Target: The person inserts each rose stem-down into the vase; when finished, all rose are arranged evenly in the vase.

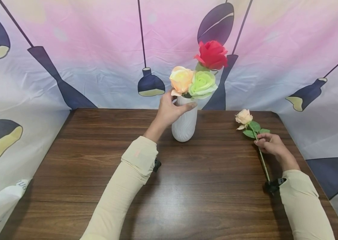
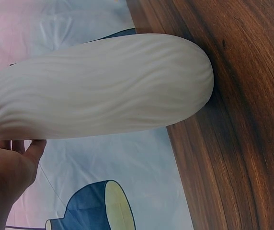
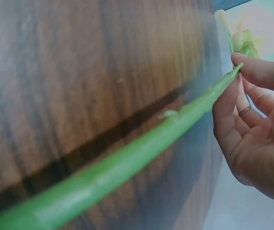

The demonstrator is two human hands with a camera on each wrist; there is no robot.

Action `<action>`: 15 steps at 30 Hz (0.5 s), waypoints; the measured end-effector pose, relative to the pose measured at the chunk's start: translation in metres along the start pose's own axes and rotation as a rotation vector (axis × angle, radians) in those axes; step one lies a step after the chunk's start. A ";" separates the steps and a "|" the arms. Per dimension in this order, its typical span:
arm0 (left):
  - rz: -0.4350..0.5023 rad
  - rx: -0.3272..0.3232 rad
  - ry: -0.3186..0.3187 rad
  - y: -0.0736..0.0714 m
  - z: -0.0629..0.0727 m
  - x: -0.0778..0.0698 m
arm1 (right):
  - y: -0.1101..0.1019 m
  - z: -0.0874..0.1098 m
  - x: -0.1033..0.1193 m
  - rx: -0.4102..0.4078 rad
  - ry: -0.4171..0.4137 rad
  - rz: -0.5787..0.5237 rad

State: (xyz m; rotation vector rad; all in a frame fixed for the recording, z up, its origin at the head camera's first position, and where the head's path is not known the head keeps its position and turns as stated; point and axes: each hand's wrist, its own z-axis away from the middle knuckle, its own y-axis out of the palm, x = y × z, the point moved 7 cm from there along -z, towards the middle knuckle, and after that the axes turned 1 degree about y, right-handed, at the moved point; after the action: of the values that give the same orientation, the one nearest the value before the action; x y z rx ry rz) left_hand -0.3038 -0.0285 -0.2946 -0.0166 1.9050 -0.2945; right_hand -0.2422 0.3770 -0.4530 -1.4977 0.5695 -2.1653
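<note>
A white ribbed vase stands upright at the back middle of the table. It holds a red rose, a peach-orange rose and a green rose. Near its rim my left hand grips the vase, thumb across the front and fingers partly hidden behind. In the left wrist view the vase fills the middle. At the right, my right hand pinches the green stem of a pale peach rose just below its leaves. The stem runs close past the right wrist camera.
The dark wooden table ends at a printed cloth backdrop behind the vase. Cloth also hangs along both sides. A crumpled white piece with lettering lies at the left edge. Each wrist wears a small black camera mount.
</note>
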 end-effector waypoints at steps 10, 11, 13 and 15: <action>-0.001 -0.003 -0.002 0.000 -0.001 0.001 | -0.001 0.001 0.015 0.003 -0.059 -0.093; 0.000 -0.003 -0.002 0.000 -0.001 0.001 | -0.001 0.001 0.017 0.002 -0.062 -0.096; 0.001 -0.002 -0.001 0.000 -0.001 0.001 | 0.000 0.002 0.019 0.002 -0.066 -0.100; 0.003 0.000 0.002 0.000 -0.001 0.001 | -0.001 0.003 0.021 0.005 -0.070 -0.095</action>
State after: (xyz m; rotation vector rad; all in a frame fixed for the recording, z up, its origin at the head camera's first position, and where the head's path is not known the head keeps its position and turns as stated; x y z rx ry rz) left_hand -0.3049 -0.0284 -0.2949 -0.0137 1.9067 -0.2930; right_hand -0.2463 0.3654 -0.4359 -1.6216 0.4776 -2.1733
